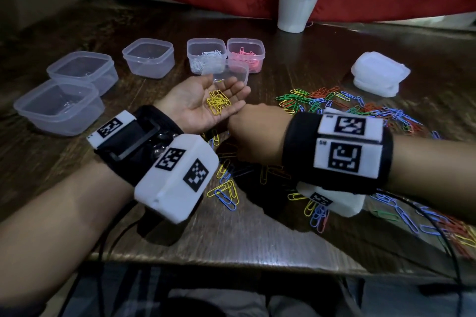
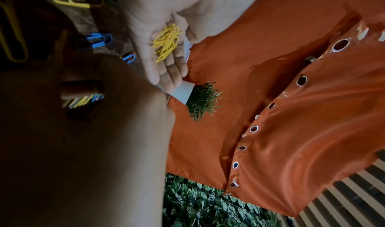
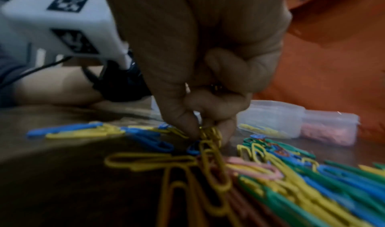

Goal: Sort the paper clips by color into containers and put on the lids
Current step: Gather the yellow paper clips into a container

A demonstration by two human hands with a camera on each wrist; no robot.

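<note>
White tub (image 1: 206,56), pink tub (image 1: 246,54), 12 o'clock: filled. Left hand (image 1: 203,103) flat, cradling yellow clips (image 1: 219,104); right hand (image 3: 200,115) pinching another. Mixed pile (image 1: 347,108), lids (image 1: 378,77) remain.

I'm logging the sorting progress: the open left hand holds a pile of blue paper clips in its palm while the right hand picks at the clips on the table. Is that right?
Not quite: the clips in the left hand are yellow paper clips, not blue, as the head view and left wrist view both show. The rest holds: the palm is open and the right hand picks at the clips on the table.
</note>
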